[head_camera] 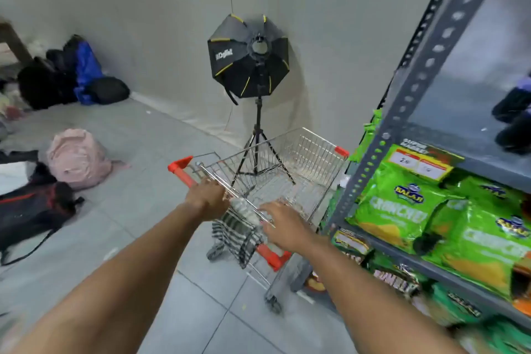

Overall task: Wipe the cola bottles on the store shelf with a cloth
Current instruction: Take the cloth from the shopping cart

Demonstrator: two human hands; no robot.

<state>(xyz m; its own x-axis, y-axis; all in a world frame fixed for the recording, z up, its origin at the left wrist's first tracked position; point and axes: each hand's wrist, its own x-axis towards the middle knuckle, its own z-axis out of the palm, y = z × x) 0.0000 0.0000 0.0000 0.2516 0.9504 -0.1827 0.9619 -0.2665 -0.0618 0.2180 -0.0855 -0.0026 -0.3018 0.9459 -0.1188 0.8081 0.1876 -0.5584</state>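
Two bare forearms reach up from the bottom of the frame. The left hand grips the handle bar of a wire shopping cart at center. The right hand rests open on the checked cloth draped over that bar. At right stands a metal shelf of green snack bags. Beyond the cart stands a black softbox light.

A shopping cart stands just left of the shelf rack, a cloth draped over its handle (near side). Behind it stands a light stand; bags lie far left.
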